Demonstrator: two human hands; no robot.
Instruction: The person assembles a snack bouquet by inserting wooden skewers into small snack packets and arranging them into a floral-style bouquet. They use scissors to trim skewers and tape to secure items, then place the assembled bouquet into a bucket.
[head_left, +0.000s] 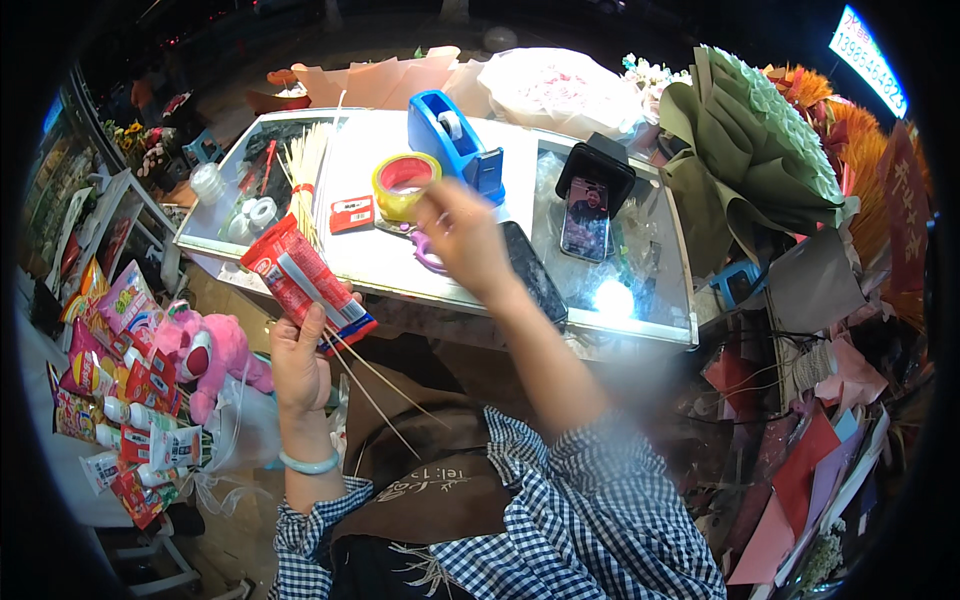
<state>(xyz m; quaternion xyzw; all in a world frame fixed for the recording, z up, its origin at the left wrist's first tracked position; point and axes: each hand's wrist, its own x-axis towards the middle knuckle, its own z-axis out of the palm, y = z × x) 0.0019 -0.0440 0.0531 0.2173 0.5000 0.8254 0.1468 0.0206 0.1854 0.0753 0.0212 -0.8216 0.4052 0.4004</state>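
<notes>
My left hand (299, 362) is closed on a red snack packet (300, 275) with a blue lower end, its thumb pressed over the front. Two thin wooden skewers (372, 398) stick out from the packet's lower end toward my apron. Over the table, my right hand (468, 240) is raised and smeared by motion, so its fingers do not show clearly. Just beyond it lie a roll of yellow tape (386, 205) and purple-handled scissors (428, 254), partly covered by the hand. A blue tape dispenser (440, 140) stands behind.
A bundle of wooden sticks (304, 180) and a small red-and-white box (351, 213) lie on the glass-topped table (655, 285). A phone (585, 218) leans on a black stand. Left are a pink plush toy (215, 350) and a snack bouquet (130, 390); wrapped flowers (745, 150) stand right.
</notes>
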